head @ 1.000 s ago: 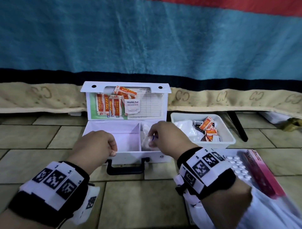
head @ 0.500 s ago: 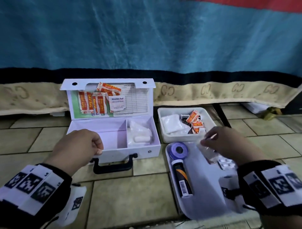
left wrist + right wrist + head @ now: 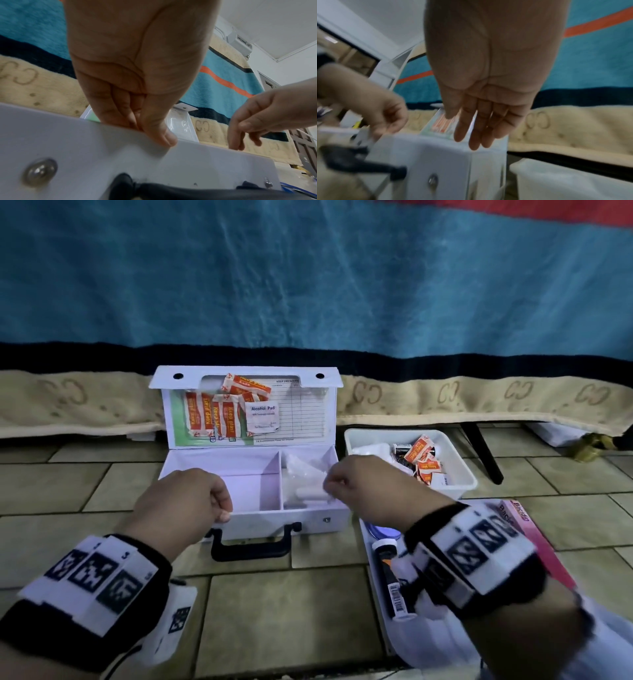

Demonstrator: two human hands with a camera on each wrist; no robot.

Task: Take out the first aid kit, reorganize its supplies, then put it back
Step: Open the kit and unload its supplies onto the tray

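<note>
First aid kit (image 3: 246, 474) open on the tiled floor (image 3: 281, 611), my left hand (image 3: 186, 501) pinching its front wall, my right hand (image 3: 363, 486) above the right compartment, grip loose, fingers extended, holding nothing.

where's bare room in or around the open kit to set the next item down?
Free: the kit's left compartment, bare between the divider and the left hand that grips the front wall; also the floor tiles between the kit's handle and the flat tray. Crowded: the right compartment with clear packets under the right hand, and the white bin.
</note>
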